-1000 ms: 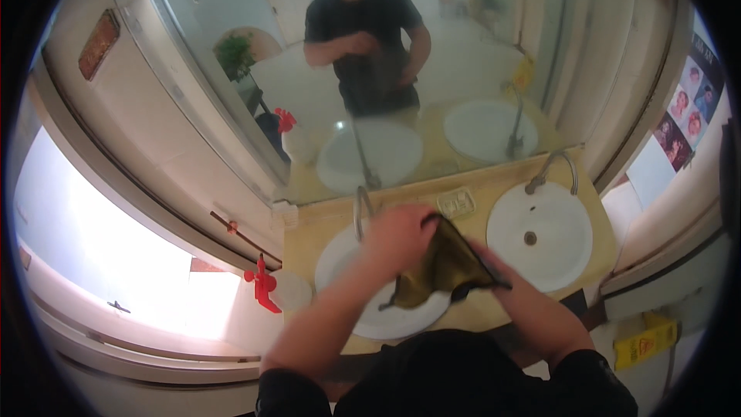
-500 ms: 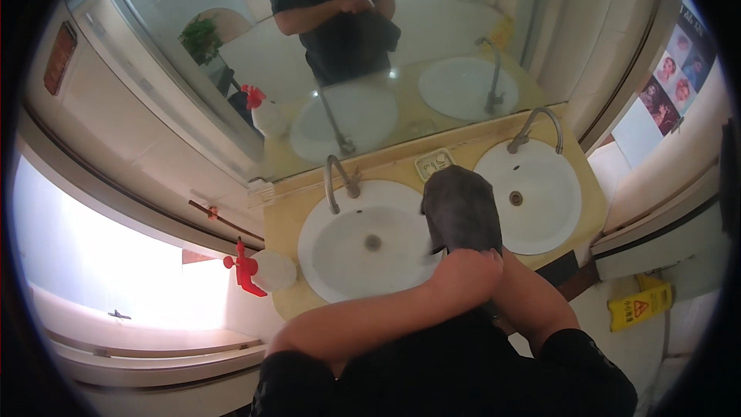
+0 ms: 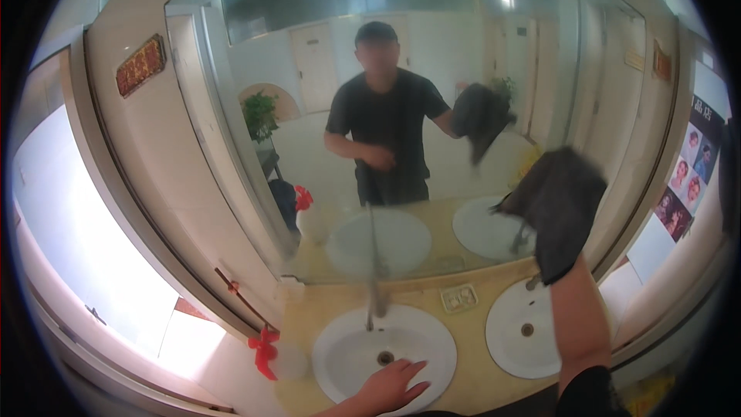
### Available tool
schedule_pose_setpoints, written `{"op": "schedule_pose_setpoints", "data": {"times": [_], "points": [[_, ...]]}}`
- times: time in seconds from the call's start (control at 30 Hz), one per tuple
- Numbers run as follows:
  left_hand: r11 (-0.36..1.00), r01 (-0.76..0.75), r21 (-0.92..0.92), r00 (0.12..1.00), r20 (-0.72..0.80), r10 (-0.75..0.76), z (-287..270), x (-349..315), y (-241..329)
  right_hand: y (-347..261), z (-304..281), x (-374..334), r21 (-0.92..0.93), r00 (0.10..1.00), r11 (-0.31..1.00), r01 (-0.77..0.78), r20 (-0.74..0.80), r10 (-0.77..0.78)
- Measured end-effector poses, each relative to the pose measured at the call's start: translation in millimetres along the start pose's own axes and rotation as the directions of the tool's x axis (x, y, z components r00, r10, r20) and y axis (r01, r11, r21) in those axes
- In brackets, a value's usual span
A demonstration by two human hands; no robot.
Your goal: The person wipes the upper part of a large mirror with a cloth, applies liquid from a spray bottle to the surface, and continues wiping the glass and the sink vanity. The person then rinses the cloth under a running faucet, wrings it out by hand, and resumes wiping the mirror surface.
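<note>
A dark grey cloth [image 3: 562, 205] is draped over my raised right hand, in front of the right part of the wall mirror [image 3: 440, 27]. Its folds cover the fingers, and only the bare forearm shows below. Whether the cloth touches the glass I cannot make out. My left hand [image 3: 388, 388] hangs low over the near part of the left white sink [image 3: 328, 359], empty, with its fingers apart. Both the cloth and my arms appear again as reflections in the mirror.
Curved taps stand behind the left sink and the right sink [image 3: 502, 344]. Between them lies a small soap dish [image 3: 460, 299] on the yellowish counter [image 3: 475, 351]. A white spray bottle with a red head [image 3: 264, 354] stands at the counter's left end.
My right hand has lifted the cloth from over the counter up to the mirror's right side. The left hand has come off it and dropped over the left sink. The view has tilted upward.
</note>
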State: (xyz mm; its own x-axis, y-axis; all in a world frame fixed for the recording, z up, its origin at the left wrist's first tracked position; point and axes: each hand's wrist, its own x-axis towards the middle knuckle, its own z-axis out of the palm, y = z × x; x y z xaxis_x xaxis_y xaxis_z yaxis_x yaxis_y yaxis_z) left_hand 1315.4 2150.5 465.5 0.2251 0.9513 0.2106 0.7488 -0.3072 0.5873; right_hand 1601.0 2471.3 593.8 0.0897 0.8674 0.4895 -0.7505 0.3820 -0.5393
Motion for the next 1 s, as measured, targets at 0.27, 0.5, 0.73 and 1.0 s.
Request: {"op": "schedule_pose_setpoints", "data": {"times": [0.27,0.5,0.73,1.0], "points": [[0.907,0.419,0.040,0.908,-0.047,-0.417,32.3,-94.1,-108.4,-47.3,136.2,262.2,-0.810,0.746,-0.003,0.586,0.541,-0.388],[0.777,0.618,-0.118,0.784,0.014,-0.621,38.2,-78.0,-137.0,72.7,314.3,221.8,-0.776,0.736,-0.131,0.617,0.628,-0.254],[0.866,0.494,-0.077,0.854,0.232,-0.466,16.0,-12.0,-118.9,131.7,281.4,201.7,0.045,-0.047,0.013,0.999,0.976,0.213],[0.818,0.574,0.029,0.800,0.193,-0.568,27.5,-47.2,-147.0,-26.9,237.4,330.7,-0.859,0.523,-0.511,0.028,0.448,-0.725]]}}
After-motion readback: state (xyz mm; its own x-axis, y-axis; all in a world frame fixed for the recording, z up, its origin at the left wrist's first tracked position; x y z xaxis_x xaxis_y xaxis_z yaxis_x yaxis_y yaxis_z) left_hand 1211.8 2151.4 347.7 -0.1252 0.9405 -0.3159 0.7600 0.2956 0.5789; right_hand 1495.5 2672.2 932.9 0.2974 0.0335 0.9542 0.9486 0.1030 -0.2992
